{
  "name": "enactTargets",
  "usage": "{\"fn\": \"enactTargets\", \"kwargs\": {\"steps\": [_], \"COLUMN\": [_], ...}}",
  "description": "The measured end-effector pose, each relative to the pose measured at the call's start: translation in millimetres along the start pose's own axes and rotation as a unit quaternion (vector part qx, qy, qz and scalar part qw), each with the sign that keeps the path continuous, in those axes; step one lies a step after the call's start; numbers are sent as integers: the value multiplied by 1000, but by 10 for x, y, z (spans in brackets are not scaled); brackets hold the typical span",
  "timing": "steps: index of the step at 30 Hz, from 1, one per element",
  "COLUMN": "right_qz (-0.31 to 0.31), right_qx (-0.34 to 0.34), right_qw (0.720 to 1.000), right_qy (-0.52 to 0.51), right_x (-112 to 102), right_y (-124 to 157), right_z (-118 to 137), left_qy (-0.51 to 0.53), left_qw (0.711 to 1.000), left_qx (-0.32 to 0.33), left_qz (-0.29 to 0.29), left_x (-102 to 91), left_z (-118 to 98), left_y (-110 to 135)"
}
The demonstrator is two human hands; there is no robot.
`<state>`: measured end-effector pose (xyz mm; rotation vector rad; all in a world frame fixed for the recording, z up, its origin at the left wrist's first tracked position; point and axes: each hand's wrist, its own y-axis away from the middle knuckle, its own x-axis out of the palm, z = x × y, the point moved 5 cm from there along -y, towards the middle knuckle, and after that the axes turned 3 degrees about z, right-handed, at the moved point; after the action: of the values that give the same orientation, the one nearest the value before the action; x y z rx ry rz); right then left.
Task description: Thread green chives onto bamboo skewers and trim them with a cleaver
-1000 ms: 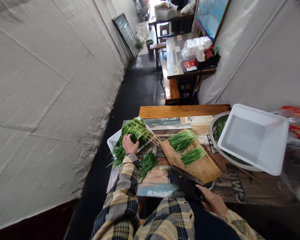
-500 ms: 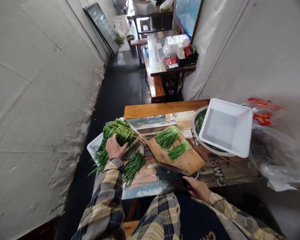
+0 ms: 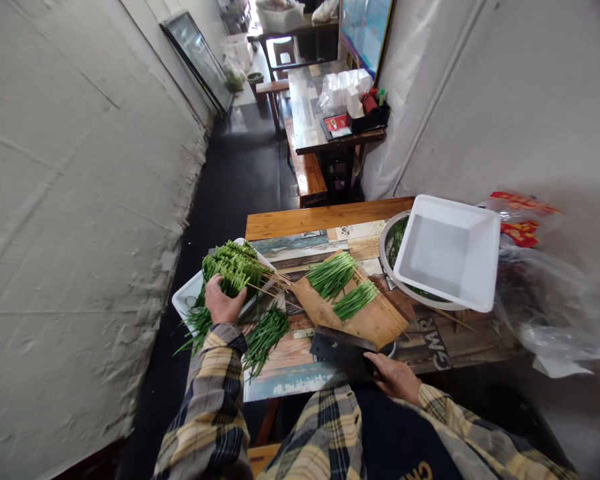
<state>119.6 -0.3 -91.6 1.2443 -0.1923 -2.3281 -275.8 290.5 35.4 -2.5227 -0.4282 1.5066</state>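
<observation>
My left hand [image 3: 223, 301] lies on the near side of a heap of skewered chives [image 3: 236, 263], its thumb and fingers curved round part of them. The heap fills a white tray [image 3: 183, 299], with bamboo sticks pointing right. Next to it on the table is a loose bunch of chives [image 3: 267, 339]. My right hand [image 3: 396, 377] grips the dark handle of a cleaver [image 3: 337, 348]. Its wide blade lies by the near edge of a wooden cutting board [image 3: 375, 323]. On that board are two rows of skewered chives [image 3: 333, 275], their sticks at the right.
To the right, an empty white tray [image 3: 443, 250] rests tilted over a metal bowl [image 3: 386, 248] of greens. Clear plastic bags [image 3: 545, 300] lie beyond it. A wooden bench [image 3: 325, 217] runs along the table's far side. Farther off stands another table [image 3: 305, 120].
My left hand has shifted slightly left over the heap, and a stick near its thumb now stands apart from the others. The right hand and cleaver stay in place.
</observation>
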Motion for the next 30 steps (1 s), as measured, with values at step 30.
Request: {"fn": "enactTargets", "kwargs": {"steps": [30], "right_qz": [-103], "right_qx": [-38], "right_qw": [992], "right_qy": [67], "right_x": [-30], "right_y": [620], "right_z": [-501], "left_qy": [-33], "left_qw": [931], "left_qx": [174], "left_qz": [318], "left_x": [983], "left_z": [-2354], "left_y": [743]}}
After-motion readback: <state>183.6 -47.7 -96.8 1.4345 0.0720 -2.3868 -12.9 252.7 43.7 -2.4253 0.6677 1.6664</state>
